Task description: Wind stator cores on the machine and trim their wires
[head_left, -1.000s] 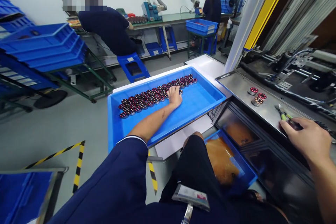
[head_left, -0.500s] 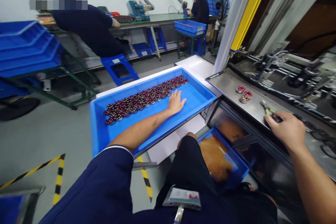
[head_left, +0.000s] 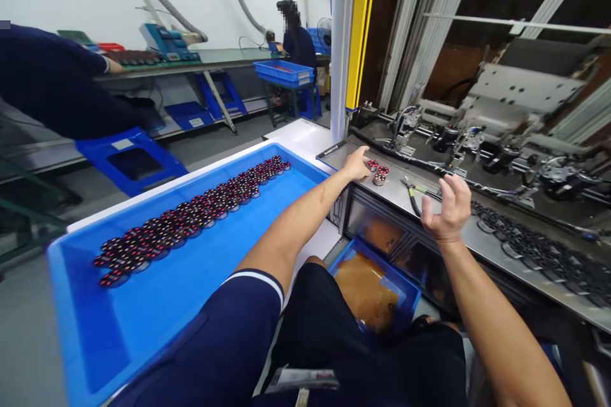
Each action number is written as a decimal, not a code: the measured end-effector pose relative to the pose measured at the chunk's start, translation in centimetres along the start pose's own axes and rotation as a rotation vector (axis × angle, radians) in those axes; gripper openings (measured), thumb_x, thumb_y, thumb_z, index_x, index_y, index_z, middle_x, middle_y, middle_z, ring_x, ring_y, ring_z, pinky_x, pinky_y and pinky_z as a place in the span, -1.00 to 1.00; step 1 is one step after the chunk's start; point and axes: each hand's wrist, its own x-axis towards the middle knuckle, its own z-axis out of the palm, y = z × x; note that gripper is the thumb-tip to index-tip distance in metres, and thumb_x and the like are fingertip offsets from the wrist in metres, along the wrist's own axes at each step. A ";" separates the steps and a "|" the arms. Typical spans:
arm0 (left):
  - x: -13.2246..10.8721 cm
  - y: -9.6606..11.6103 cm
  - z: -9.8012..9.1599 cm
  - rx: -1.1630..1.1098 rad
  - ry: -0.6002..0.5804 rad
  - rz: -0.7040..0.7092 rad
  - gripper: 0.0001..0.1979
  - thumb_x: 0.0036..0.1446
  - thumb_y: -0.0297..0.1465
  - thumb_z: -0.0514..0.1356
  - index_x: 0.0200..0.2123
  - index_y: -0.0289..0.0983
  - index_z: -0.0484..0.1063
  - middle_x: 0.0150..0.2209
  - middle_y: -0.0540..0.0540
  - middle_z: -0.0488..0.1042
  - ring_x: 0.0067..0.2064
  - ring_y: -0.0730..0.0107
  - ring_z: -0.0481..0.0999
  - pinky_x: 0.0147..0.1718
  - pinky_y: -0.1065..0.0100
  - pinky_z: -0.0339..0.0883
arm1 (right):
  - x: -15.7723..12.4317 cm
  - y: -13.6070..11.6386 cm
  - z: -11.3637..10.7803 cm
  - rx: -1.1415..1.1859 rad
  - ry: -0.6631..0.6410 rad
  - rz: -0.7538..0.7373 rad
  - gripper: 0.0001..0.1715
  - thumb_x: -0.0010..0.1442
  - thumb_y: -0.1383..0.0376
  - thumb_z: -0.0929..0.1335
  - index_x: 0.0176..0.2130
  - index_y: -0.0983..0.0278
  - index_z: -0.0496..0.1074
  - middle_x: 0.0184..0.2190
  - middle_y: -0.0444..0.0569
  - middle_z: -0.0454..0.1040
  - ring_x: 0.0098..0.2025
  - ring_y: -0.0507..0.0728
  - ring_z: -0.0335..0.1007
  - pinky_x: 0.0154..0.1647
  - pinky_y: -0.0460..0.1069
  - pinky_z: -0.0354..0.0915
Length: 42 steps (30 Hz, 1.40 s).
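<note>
On the metal ledge of the machine, my left hand point(head_left: 357, 164) is open beside a few small red-topped wound parts point(head_left: 380, 177), its fingers at their left edge. My right hand point(head_left: 447, 205) is raised over the ledge with its fingers apart and nothing in it. Pliers with green and black handles point(head_left: 411, 196) lie on the ledge just left of it. Rows of similar red and black parts point(head_left: 191, 216) stand along the far side of the large blue tray point(head_left: 205, 305). Black ring-shaped parts point(head_left: 539, 245) are lined up on the ledge at the right.
Machine fixtures point(head_left: 449, 138) and a black cable run behind the ledge, next to a yellow post point(head_left: 359, 44). A lower blue bin point(head_left: 410, 296) holds brown material by my legs. Two people sit at a far bench point(head_left: 224, 57); a blue stool point(head_left: 128, 159) stands at left.
My left hand has moved from the blue tray to the parts on the ledge. My right hand has let go of the pliers and lifted. The view has turned right.
</note>
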 end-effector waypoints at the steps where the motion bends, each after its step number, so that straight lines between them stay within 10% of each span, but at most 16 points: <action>1: 0.3 0.1 0.2 -0.027 -0.009 -0.006 -0.62 0.31 -0.26 0.21 0.12 -0.29 0.38 0.07 -0.20 0.46 0.00 0.20 0.53 -0.04 0.07 0.51 | -0.1 -0.2 -0.2 0.015 0.012 -0.032 -0.38 0.17 0.04 0.34 0.10 0.34 0.36 0.11 0.30 0.40 0.26 0.43 0.26 0.23 0.35 0.24; 9: -2.4 2.8 -2.5 -0.228 0.123 0.032 -0.51 0.21 -0.45 0.28 0.19 -0.31 0.29 0.04 -0.22 0.49 -0.07 0.26 0.58 -0.04 0.13 0.51 | 0.7 -1.0 -0.8 0.106 -0.018 0.077 -0.51 0.20 0.09 0.34 0.03 0.31 0.42 0.07 0.30 0.42 0.19 0.43 0.32 0.18 0.36 0.25; 15: -15.1 5.3 -5.6 -0.421 0.174 0.247 -0.30 0.05 -0.58 0.33 0.24 -0.23 0.18 0.09 -0.22 0.50 0.04 0.31 0.57 0.06 0.27 0.48 | -0.2 -6.7 -5.9 0.402 -0.117 0.226 -0.68 0.30 0.11 0.31 -0.13 0.28 0.47 -0.15 0.17 0.53 -0.09 0.25 0.48 -0.03 0.19 0.42; 22: -28.2 8.3 -2.5 -0.609 0.122 0.741 -0.26 0.06 -0.61 0.37 0.27 -0.13 0.25 0.03 -0.14 0.58 0.02 0.34 0.61 0.01 0.35 0.52 | -2.9 -15.9 -15.7 1.155 -0.597 0.735 -0.62 0.23 0.02 0.41 -0.42 0.25 0.45 -0.55 -0.13 0.40 -0.51 0.02 0.27 -0.49 -0.07 0.25; 26: -29.8 9.6 -1.4 -0.755 -0.019 0.701 -0.24 0.06 -0.62 0.38 0.28 -0.13 0.24 0.05 -0.16 0.58 0.04 0.31 0.61 0.01 0.36 0.54 | -4.2 -14.7 -17.9 1.403 -0.623 0.897 -0.62 0.25 0.12 0.42 -0.51 0.24 0.39 -0.60 -0.15 0.35 -0.53 0.01 0.22 -0.47 -0.05 0.18; 32: -30.3 10.7 -0.9 -0.872 -0.127 0.660 -0.31 0.12 -0.53 0.37 0.27 -0.14 0.23 0.02 -0.17 0.59 -0.02 0.30 0.63 -0.08 0.37 0.58 | -8.4 -10.8 -19.0 1.635 -0.911 0.694 -0.74 0.19 0.16 0.46 -0.45 0.25 0.49 -0.57 -0.09 0.45 -0.52 0.04 0.32 -0.46 -0.02 0.24; 36: -30.4 10.4 -0.1 -0.749 -0.057 0.735 -0.30 0.13 -0.54 0.36 0.29 -0.12 0.23 0.02 -0.15 0.58 -0.04 0.31 0.62 -0.08 0.33 0.58 | -10.4 -13.8 -18.3 1.551 -0.774 1.000 -0.67 0.01 0.16 0.58 -0.25 0.24 0.56 -0.35 -0.01 0.61 -0.41 0.07 0.48 -0.40 -0.02 0.41; 42: -30.4 10.0 0.9 -0.656 0.019 0.727 -0.26 0.06 -0.61 0.37 0.28 -0.16 0.26 0.02 -0.14 0.58 0.01 0.28 0.60 0.00 0.28 0.55 | -10.1 -17.4 -17.5 1.664 -0.677 1.295 -0.77 0.01 0.19 0.59 -0.41 0.26 0.56 -0.61 -0.12 0.54 -0.65 -0.02 0.38 -0.63 -0.15 0.33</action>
